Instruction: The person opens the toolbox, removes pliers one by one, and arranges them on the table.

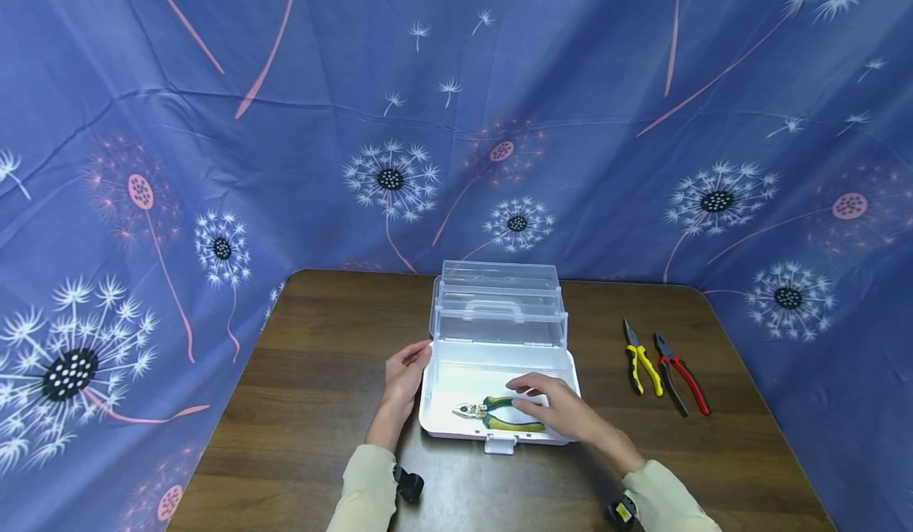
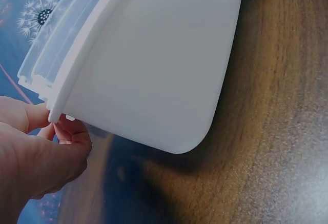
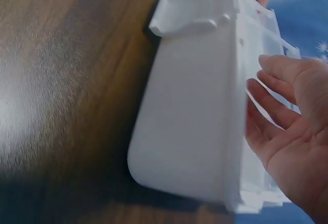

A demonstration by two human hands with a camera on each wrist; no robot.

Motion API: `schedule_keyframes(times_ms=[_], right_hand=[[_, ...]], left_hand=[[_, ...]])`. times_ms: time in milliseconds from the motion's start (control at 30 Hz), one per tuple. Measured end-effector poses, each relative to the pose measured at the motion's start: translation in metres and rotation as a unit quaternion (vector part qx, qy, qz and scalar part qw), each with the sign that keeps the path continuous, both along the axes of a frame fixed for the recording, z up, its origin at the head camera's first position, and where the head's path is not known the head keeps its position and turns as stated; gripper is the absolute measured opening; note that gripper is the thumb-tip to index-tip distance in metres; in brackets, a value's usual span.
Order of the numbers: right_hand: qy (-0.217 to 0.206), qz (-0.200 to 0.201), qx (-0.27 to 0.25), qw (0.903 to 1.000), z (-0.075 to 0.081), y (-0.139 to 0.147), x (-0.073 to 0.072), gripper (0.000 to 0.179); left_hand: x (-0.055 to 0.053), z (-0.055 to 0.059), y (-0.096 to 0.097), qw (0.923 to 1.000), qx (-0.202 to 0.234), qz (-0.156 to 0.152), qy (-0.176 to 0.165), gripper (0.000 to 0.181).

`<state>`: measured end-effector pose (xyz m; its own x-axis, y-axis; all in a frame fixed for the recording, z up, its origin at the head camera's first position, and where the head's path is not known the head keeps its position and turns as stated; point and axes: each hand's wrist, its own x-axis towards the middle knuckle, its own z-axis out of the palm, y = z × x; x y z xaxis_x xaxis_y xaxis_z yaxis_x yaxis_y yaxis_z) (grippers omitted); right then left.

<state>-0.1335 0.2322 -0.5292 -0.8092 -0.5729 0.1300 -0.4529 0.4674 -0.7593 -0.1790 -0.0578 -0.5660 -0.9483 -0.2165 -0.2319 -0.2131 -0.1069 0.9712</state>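
Note:
A white plastic toolbox (image 1: pixel 456 375) stands on the table with its clear lid (image 1: pixel 499 322) tipped back. Inside lies a pair of green-and-yellow-handled pliers (image 1: pixel 515 424), jaws to the left. My left hand (image 1: pixel 404 375) pinches the box rim near its back left corner; in the left wrist view the thumb and fingers (image 2: pixel 74 137) meet at that edge. Over the right part of the box, my right hand (image 1: pixel 559 409) hovers by the pliers' handles with fingers loosely bent. Nothing shows in its grasp in the right wrist view, where the box wall hides the pliers.
To the right of the box lie yellow-and-black needle-nose pliers (image 1: pixel 645 365) and red-and-black pliers (image 1: pixel 681 375). The box's front latch (image 1: pixel 501 443) hangs down. A blue dandelion-print cloth (image 1: pixel 606 159) rises behind the wooden table (image 1: pixel 285 405).

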Motion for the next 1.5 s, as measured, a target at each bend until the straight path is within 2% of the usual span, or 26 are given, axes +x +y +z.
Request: schedule_keyframes(times_ms=[200, 467, 800, 1033, 1233, 1500], right_hand=[[-0.014, 0.020, 0.036, 0.9991, -0.011, -0.015, -0.002, 0.030], [-0.041, 0.028, 0.067, 0.9965, -0.020, -0.025, -0.011, 0.034], [-0.029, 0.050, 0.140, 0.9885, -0.019, -0.035, -0.017, 0.044], [-0.002, 0.067, 0.139, 0.9879, -0.020, -0.041, -0.020, 0.029], [-0.032, 0.046, 0.127, 0.9903, -0.018, -0.047, -0.016, 0.027], [-0.006, 0.038, 0.093, 0.9949, -0.018, -0.042, -0.012, 0.024]], left_hand=[[0.001, -0.002, 0.000, 1.0000, 0.005, -0.001, 0.003, 0.028], [0.002, -0.001, 0.000, 1.0000, 0.008, -0.002, 0.004, 0.029], [0.001, -0.002, 0.001, 0.9998, 0.018, 0.005, 0.010, 0.028], [0.002, -0.001, 0.002, 0.9997, 0.023, -0.001, 0.012, 0.031], [0.002, -0.002, 0.001, 0.9996, 0.024, -0.001, 0.013, 0.031], [0.002, 0.000, 0.002, 0.9997, 0.021, 0.008, 0.007, 0.028]])
